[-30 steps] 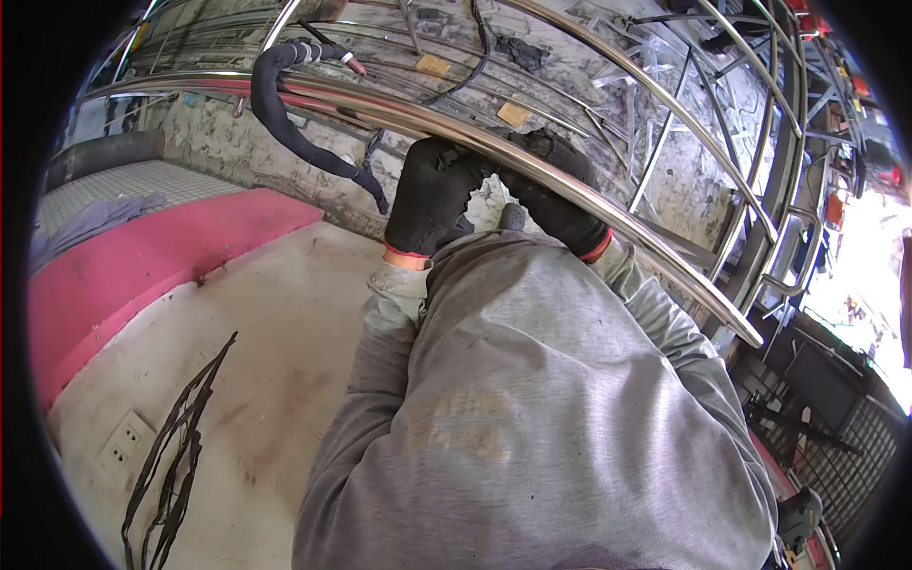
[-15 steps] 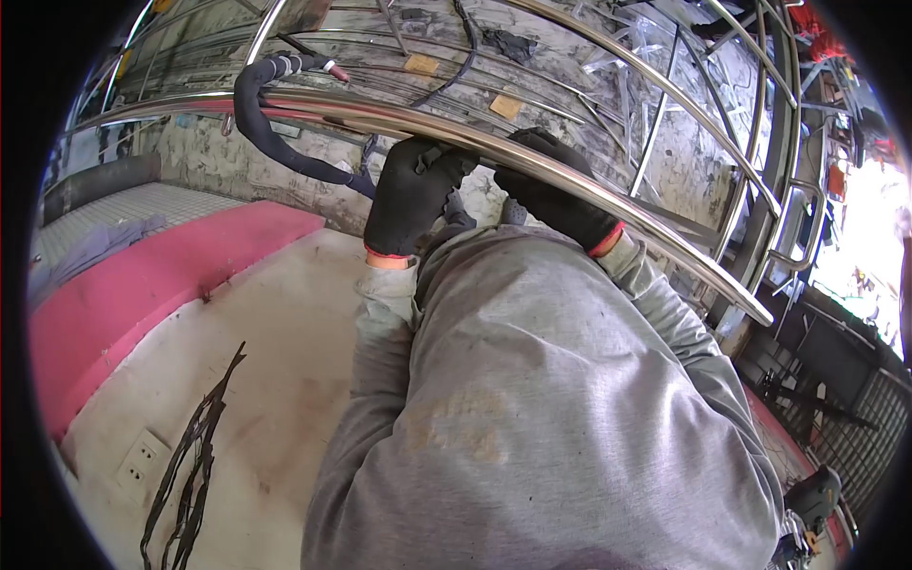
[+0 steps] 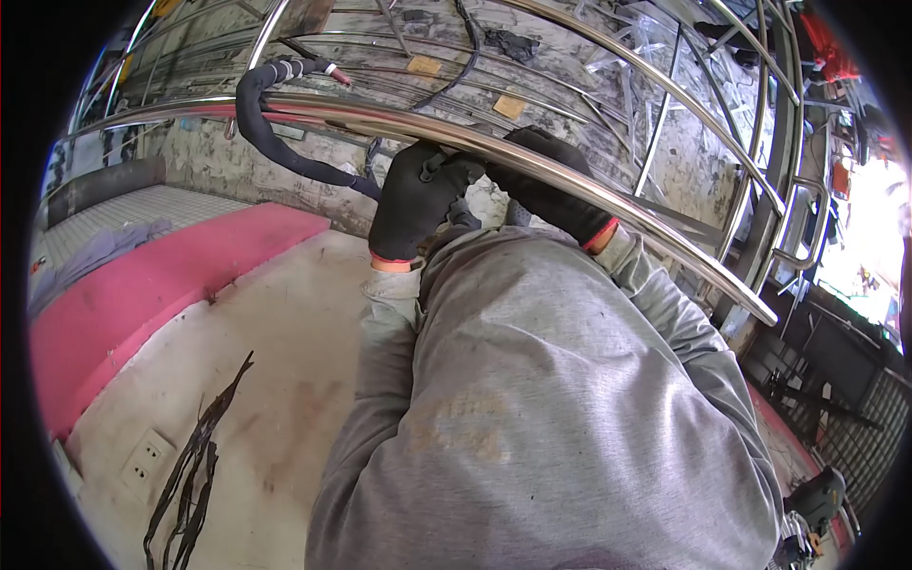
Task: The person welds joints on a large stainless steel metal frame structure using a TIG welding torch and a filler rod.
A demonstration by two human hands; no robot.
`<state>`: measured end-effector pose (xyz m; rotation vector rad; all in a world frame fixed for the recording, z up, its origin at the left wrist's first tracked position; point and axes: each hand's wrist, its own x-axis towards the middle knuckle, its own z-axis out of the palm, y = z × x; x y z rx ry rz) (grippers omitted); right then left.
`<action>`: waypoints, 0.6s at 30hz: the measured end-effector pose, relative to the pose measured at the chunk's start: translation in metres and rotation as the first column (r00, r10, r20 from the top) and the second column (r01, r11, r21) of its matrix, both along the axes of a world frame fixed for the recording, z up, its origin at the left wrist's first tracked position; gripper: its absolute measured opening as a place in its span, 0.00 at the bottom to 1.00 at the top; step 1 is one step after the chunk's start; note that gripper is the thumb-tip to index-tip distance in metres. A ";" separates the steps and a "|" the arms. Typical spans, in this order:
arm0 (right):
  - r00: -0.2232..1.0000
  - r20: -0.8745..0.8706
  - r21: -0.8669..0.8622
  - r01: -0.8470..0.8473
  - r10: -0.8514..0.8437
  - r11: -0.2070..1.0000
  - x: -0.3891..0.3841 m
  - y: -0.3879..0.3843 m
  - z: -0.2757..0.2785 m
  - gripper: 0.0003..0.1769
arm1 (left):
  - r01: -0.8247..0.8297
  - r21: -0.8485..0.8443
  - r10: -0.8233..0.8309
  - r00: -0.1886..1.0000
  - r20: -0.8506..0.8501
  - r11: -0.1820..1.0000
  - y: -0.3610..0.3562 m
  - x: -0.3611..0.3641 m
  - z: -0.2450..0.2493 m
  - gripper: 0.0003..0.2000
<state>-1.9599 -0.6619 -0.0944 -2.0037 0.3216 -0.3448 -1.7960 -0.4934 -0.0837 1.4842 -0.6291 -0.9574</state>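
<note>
A polished metal tube (image 3: 570, 180) runs slantwise in front of my body. My left hand (image 3: 413, 199), in a black glove with a red cuff edge, is curled closed just below the tube. My right hand (image 3: 546, 190), gloved the same way, reaches beneath and past the tube, which covers part of it. The two hands meet under the tube, fingers bent; whatever is between them is hidden. Left of them, a black-sleeved torch (image 3: 275, 142) hooks over the tube, its reddish tip (image 3: 338, 74) pointing right.
Metal railing bars (image 3: 655, 90) stand beyond and to the right. Loose rods and two tan blocks (image 3: 508, 105) lie on the stained floor. A pink ledge (image 3: 180, 294) borders the pale wall at left, with a socket (image 3: 147, 461) and dark cables (image 3: 198, 465). Someone in red (image 3: 828, 47) is at upper right.
My right hand has shifted slightly left, so the hands are closer together. My left hand has turned a little and sits slightly lower. The torch and tube stay in place.
</note>
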 end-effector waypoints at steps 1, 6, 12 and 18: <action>0.998 -0.053 0.061 0.022 -0.019 0.998 0.001 0.003 0.004 0.11 | 0.015 0.036 -0.018 0.997 0.069 0.999 -0.002 0.000 -0.001 0.09; 0.994 -0.080 0.450 0.104 -0.076 0.887 0.001 0.010 -0.010 0.09 | 0.007 0.032 -0.007 1.000 0.014 0.999 -0.002 0.001 0.002 0.08; 0.995 0.008 0.330 0.094 -0.102 0.939 0.002 0.009 -0.013 0.09 | -0.007 0.011 0.008 0.999 -0.034 1.000 0.000 0.001 0.002 0.07; 0.968 -0.090 0.741 0.222 -0.234 0.634 0.012 0.013 -0.030 0.07 | -0.017 0.042 0.013 0.994 0.105 0.999 -0.004 0.001 0.006 0.08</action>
